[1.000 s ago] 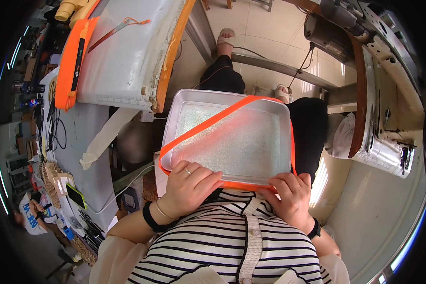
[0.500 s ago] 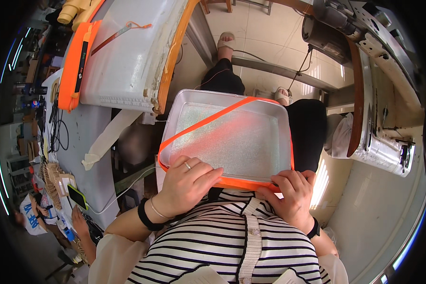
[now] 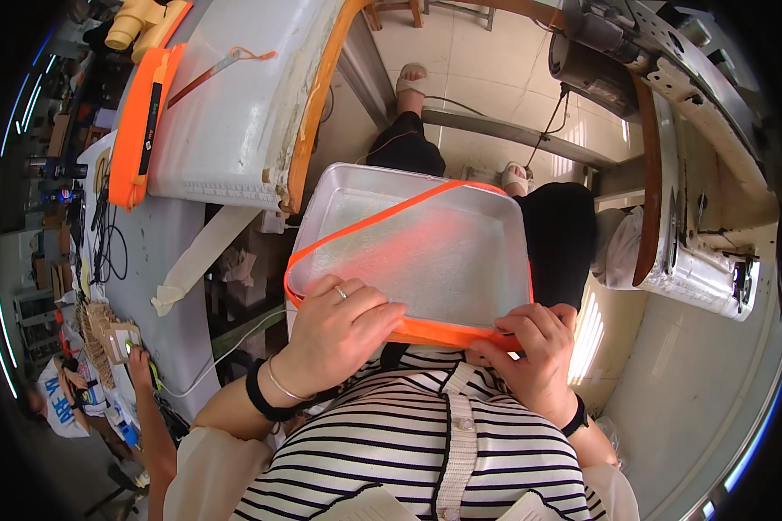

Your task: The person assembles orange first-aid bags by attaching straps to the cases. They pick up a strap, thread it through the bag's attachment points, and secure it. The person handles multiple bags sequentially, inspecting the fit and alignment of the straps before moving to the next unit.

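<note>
A shallow rectangular metal tray (image 3: 487,300) rests over my lap, its inside silvery and speckled. A flat orange strip (image 3: 369,222) crosses its opening diagonally and also runs along the outside of its near wall. My left hand (image 3: 339,326) is closed at the near left rim, fingers bent over the edge onto the strip; the fingertips are partly hidden. At the near right corner my right hand (image 3: 534,347) pinches the orange strip between thumb and fingers.
On the left, a grey table (image 3: 235,113) bears an orange band roll (image 3: 139,126) and a thin red tool (image 3: 204,82). A sewing machine (image 3: 712,130) stands right. Another person's hand (image 3: 139,369) is at the lower left. A pale cloth strip (image 3: 204,256) hangs off the table.
The tray and both hands have shifted very slightly left, grip unchanged. At the lower left, the other person's hand has reached up to the phone, which has moved from its spot.
</note>
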`<act>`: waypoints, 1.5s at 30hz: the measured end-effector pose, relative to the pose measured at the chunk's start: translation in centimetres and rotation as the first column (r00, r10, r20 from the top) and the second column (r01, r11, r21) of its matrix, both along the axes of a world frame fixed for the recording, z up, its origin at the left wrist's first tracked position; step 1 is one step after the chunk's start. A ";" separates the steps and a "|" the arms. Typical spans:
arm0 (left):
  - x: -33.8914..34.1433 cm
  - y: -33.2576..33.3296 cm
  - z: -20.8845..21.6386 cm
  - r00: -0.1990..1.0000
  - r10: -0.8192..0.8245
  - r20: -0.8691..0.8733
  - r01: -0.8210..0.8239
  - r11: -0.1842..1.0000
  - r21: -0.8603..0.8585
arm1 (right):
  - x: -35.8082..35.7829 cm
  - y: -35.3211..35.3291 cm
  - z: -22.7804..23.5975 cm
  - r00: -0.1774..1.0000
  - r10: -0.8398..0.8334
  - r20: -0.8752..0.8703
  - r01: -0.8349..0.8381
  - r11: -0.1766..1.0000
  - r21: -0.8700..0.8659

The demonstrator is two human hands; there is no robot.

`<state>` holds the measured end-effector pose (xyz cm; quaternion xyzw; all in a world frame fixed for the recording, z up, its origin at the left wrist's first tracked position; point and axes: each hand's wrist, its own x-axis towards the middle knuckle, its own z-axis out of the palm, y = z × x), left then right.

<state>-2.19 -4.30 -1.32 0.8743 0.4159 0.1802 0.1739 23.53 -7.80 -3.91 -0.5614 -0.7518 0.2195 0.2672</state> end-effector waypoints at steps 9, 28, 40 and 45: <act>-0.2 0.3 0.2 0.999 0.035 0.038 -0.036 0.999 0.022 | 0.6 0.4 0.2 0.996 0.004 -0.090 -0.004 1.000 -0.002; -0.4 0.0 0.0 0.999 0.025 0.039 -0.027 0.999 0.045 | 1.0 0.7 0.3 0.996 0.066 -0.058 -0.068 0.997 -0.021; -0.5 -0.3 -0.4 1.000 -0.002 0.010 0.001 0.998 0.067 | 1.3 0.7 0.3 0.995 0.092 -0.042 -0.096 0.992 -0.087; -0.3 -0.4 -0.4 1.000 0.003 0.010 -0.004 0.997 0.079 | 0.8 1.4 1.5 0.997 0.073 0.026 -0.071 0.996 -0.053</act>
